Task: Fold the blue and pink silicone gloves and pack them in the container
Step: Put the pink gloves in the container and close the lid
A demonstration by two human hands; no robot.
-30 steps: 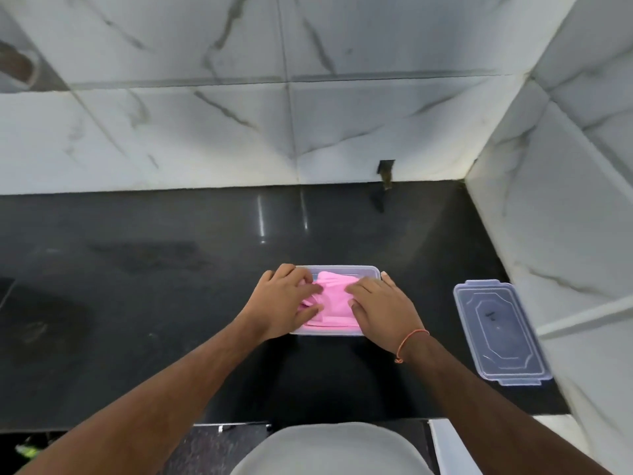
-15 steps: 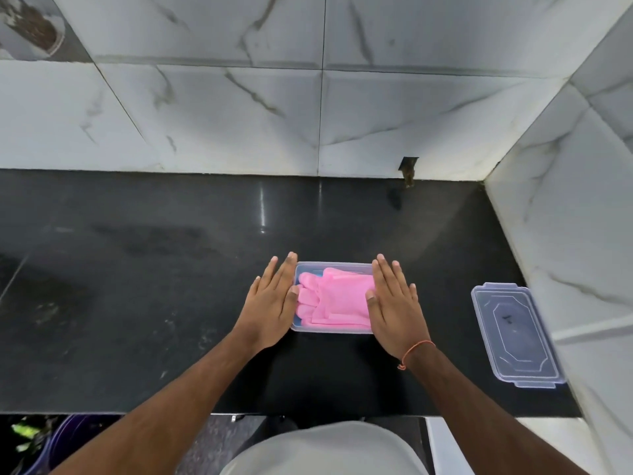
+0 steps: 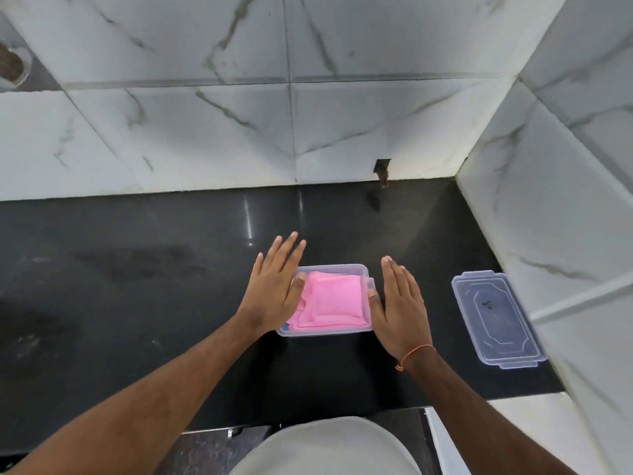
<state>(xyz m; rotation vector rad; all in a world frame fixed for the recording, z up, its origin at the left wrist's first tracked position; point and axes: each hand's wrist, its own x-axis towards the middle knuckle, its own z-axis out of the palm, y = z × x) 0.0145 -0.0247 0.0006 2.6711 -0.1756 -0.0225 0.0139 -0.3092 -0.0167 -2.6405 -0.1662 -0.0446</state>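
- Left hand (image 3: pixel 274 289) and right hand (image 3: pixel 400 303): flat, fingers straight, holding nothing, flanking the container (image 3: pixel 356 269).
- Folded pink glove (image 3: pixel 334 299) lies inside, between them.
- Lid (image 3: pixel 496 317) right of the right hand, apart, on the counter (image 3: pixel 137 286).

Bare forearms, no sleeves in view. Thin orange thread bracelet (image 3: pixel 416 353) on right wrist. Pale grey garment (image 3: pixel 325 447) at bottom edge.

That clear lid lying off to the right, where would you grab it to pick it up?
Probably by its long left edge, coming in from the left with the right hand, which is the nearer one. The lid lies flat on the black counter, close to the side wall, so the wall side looks cramped. Its thin raised rim gives the fingers something to pinch; a tab at the near end would also serve.
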